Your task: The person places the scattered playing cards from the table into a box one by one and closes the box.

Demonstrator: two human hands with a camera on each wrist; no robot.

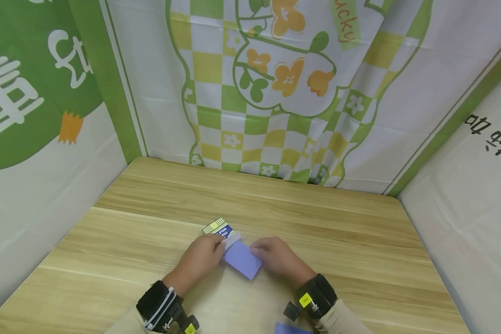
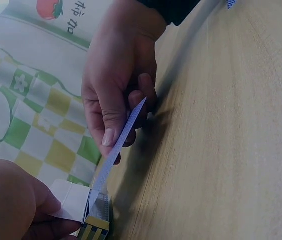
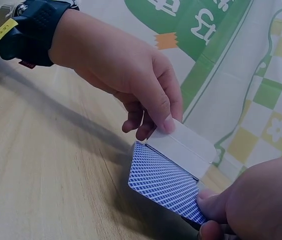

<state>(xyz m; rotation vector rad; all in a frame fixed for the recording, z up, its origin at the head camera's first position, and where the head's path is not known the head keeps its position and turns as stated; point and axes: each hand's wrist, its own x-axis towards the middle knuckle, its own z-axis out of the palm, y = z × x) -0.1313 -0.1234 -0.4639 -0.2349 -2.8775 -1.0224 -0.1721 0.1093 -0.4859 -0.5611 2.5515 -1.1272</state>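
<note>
My left hand (image 1: 201,256) grips a yellow, white and blue card box (image 1: 217,227) above the wooden table. Its thumb lies on the white flap (image 3: 185,150) at the box's open end, as the right wrist view shows. From that end sticks out a thin stack of playing cards (image 1: 243,260), backs up in a blue and white pattern. Between thumb and fingers, my right hand (image 1: 281,260) pinches the cards by their side edge. The far end of the cards is hidden in the box mouth. Edge-on in the left wrist view, the stack slants down into the box (image 2: 96,227).
Another blue-backed card (image 1: 291,329) lies at the bottom edge of the head view, near the right wrist. The wooden table (image 1: 342,232) is bounded by a printed green and white curtain (image 1: 271,139) behind and cloth walls on both sides.
</note>
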